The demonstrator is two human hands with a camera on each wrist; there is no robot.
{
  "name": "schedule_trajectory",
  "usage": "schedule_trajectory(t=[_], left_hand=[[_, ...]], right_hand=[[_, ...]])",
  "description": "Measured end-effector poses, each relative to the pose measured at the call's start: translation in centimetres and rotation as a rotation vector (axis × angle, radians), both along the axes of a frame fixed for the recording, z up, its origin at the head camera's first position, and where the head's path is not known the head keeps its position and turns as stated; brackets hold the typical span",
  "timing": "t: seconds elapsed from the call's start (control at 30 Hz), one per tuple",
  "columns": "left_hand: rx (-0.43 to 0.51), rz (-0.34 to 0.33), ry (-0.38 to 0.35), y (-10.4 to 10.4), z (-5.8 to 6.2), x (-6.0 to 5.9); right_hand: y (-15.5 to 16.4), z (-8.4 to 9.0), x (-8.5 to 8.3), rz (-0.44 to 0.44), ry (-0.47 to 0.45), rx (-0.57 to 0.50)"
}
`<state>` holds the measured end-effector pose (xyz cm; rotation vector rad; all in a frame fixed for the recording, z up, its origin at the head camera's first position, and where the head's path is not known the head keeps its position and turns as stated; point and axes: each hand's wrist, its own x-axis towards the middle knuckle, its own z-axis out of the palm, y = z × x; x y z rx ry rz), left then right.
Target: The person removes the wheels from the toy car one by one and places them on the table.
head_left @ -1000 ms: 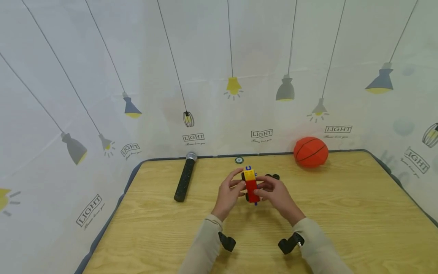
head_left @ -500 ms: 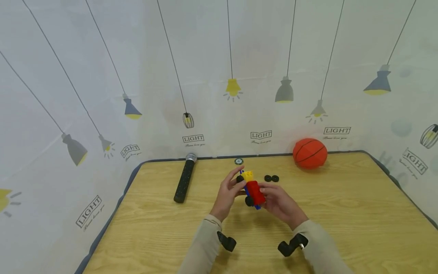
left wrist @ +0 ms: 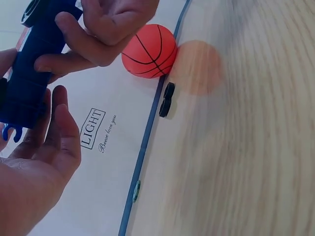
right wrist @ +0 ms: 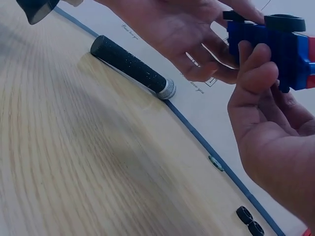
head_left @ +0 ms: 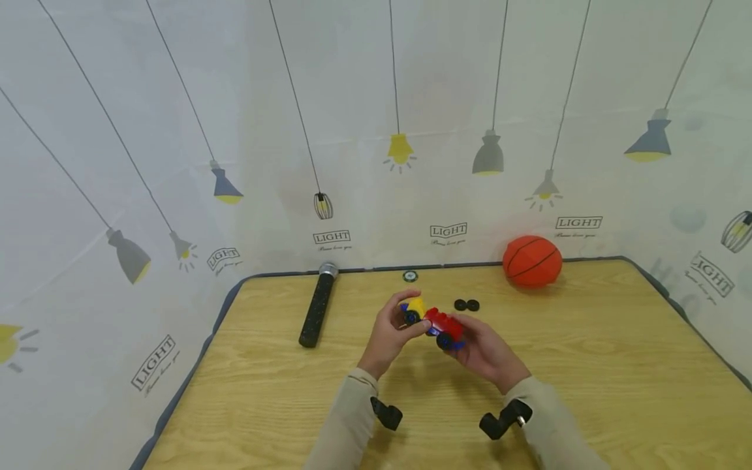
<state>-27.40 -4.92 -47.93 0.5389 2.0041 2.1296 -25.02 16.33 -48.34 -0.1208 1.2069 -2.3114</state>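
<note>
Above the table, both hands hold a toy truck (head_left: 444, 322) built of red and yellow bricks on a blue base with black wheels. It lies tilted, its yellow part toward the left. My left hand (head_left: 389, 331) grips the yellow end, thumb along the near side. The right hand (head_left: 486, 349) holds the red end from the right, partly hidden behind it. In the left wrist view, the truck's blue underside (left wrist: 34, 64) faces the camera, with a small blue hook at the end. Curled fingers of the right hand (right wrist: 275, 132) press that underside in the right wrist view.
Two black toy tires (head_left: 467, 305) lie side by side behind the hands. Farther back are a small round disc (head_left: 410, 276) and a red toy basketball (head_left: 532, 262). A black microphone (head_left: 318, 307) lies on the left of the wooden table (head_left: 252, 391).
The truck has turned from nearly upright in view to a slant, its red end swinging right and its wheels coming toward the camera. The right hand has shifted slightly right and down with it.
</note>
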Motion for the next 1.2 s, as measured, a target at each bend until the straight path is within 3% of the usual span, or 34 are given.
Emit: schedule_trajectory(t=[0.1,0.23,0.4,0.53,0.67,0.8,0.9,0.97,1.1,1.2], left_hand=[[-0.06,0.014,0.059,0.0,-0.3,0.0],[-0.128,0.009,0.122,0.0,-0.4,0.1],[-0.261,0.006,0.16,-0.1,-0.2,0.3],[-0.344,-0.047,0.179,-0.3,0.0,0.4],[-0.331,-0.106,0.204,-0.3,0.0,0.5],[-0.262,-0.082,0.201,-0.1,-0.3,0.6],[-0.226,-0.05,0.181,-0.1,-0.5,0.5],[-0.211,-0.042,0.171,-0.1,-0.6,0.5],[-0.187,-0.046,0.159,0.0,-0.8,0.4],[-0.165,-0.062,0.156,0.0,-1.0,0.4]], right_hand=[[0.3,0.1,-0.2,-0.003,0.022,0.034],[0.7,0.0,-0.4,0.025,0.08,0.004],[0.9,0.0,-0.7,0.066,0.146,-0.007],[0.9,0.0,-0.9,0.102,0.194,0.024],[0.8,0.1,-1.1,0.134,0.211,0.028],[0.7,0.0,-1.2,0.12,0.221,0.071],[0.5,0.0,-1.1,0.037,0.248,0.183],[0.2,0.2,-1.0,-0.052,0.295,0.312],[-0.4,0.8,-0.9,-0.229,0.462,0.63],[-0.8,1.1,-0.8,-0.317,0.596,0.778]])
